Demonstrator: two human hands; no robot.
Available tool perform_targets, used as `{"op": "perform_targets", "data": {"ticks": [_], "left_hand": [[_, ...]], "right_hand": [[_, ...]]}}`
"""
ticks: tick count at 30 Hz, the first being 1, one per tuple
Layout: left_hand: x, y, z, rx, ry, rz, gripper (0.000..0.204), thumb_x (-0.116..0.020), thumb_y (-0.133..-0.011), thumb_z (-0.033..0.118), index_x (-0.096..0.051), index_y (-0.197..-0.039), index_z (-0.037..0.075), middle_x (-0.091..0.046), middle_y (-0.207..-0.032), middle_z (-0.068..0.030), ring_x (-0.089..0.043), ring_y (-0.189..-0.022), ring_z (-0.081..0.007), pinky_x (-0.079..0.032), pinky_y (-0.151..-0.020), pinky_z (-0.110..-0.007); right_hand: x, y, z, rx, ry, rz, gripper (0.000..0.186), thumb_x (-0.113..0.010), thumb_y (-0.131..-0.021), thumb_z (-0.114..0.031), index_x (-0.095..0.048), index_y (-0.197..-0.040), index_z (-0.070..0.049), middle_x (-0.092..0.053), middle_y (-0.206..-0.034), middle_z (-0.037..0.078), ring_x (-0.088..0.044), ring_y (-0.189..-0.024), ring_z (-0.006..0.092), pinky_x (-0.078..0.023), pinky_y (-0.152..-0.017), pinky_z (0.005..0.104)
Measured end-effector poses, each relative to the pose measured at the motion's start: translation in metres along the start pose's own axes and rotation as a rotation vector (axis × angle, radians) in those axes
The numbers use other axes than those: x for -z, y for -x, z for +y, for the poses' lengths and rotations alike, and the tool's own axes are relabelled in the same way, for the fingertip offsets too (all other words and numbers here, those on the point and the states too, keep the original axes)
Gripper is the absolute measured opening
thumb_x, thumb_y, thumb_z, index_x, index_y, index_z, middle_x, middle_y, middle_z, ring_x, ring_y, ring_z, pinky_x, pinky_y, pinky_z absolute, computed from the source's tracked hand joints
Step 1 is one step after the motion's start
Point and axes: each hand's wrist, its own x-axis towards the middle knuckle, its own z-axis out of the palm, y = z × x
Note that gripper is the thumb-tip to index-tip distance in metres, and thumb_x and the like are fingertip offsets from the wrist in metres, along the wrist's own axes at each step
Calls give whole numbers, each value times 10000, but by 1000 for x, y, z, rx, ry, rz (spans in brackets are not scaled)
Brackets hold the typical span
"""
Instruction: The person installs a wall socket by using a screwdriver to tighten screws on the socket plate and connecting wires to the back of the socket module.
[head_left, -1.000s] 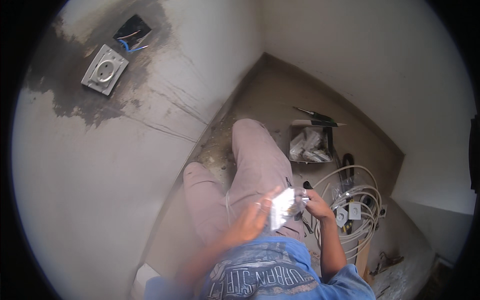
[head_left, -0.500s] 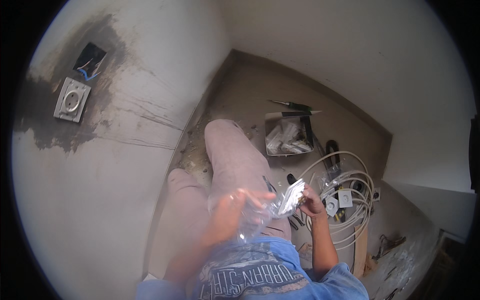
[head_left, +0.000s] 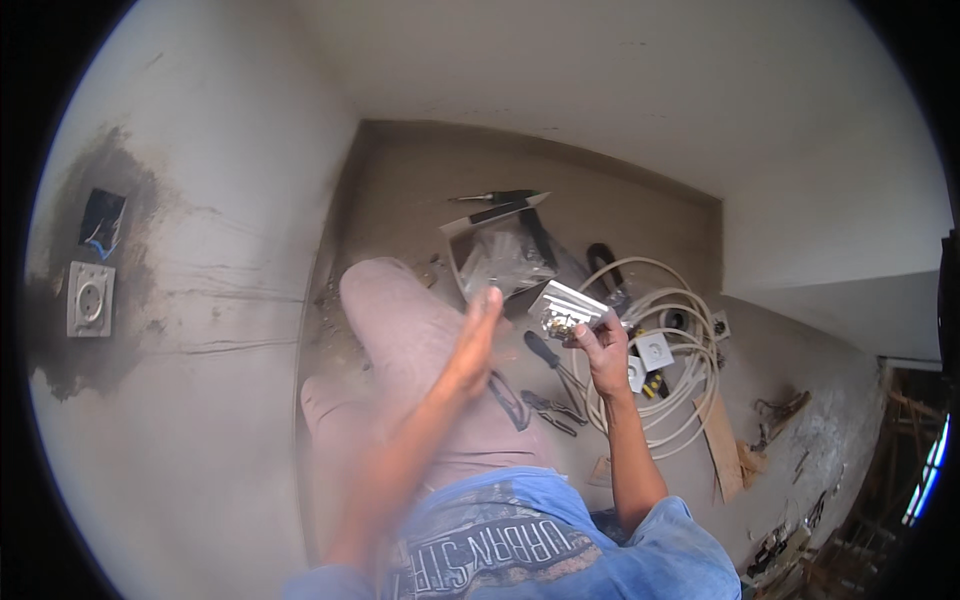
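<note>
My right hand (head_left: 605, 358) grips a square white wall socket (head_left: 568, 312), its back with brass-coloured metal parts turned up. To its left, my left hand (head_left: 474, 345) is stretched out, slightly blurred, with nothing visible in it. Just beyond those fingertips stands an open white cardboard box (head_left: 458, 240) with crumpled clear plastic bags (head_left: 508, 262) in it. On the wall at my left, a fitted socket (head_left: 90, 299) sits below an open wall box (head_left: 102, 220) with loose wires.
A screwdriver (head_left: 497, 196) lies behind the box. Pliers (head_left: 548, 408) and a dark-handled tool (head_left: 541, 348) lie beside my leg. At the right are a coil of white cable (head_left: 712, 395), a white socket plate (head_left: 655, 351) and a wooden board (head_left: 719, 450).
The clear bag has left my left hand, which has moved forward to the box. My right hand has raised the socket forward and tilted it. The view has swung to the right.
</note>
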Motion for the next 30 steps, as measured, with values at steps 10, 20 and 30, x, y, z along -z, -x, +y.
{"op": "perform_targets", "data": {"ticks": [10,20,30], "left_hand": [[59,49,-20,-58,595,-101,571,-414,-1076,455,-372,-1561,156,-541,-1438,-98,-579,-1274,-266,-532,-1014,-504],[69,76,-14,-195,591,-142,636,-463,-1074,445,-310,-1597,117,-485,-1516,-141,-510,-1372,-286,-437,-1140,-441],[121,100,-49,-208,597,-78,668,-613,-999,37,-320,-1598,82,-525,-1439,-69,-536,-1309,-174,-463,-1105,-357]], "right_hand": [[-90,7,-19,498,206,-532,413,-825,-659,56,-661,-1014,-77,-650,-1264,123,-541,-1340,347,-448,-1094,464],[-91,0,-52,345,-23,-661,221,-697,-871,0,-699,-1090,-29,-711,-1211,179,-599,-1286,357,-436,-1111,491],[-11,-177,126,124,541,-25,384,-660,-1002,-228,-655,-1223,86,-726,-1115,174,-700,-973,196,-543,-844,334]]}}
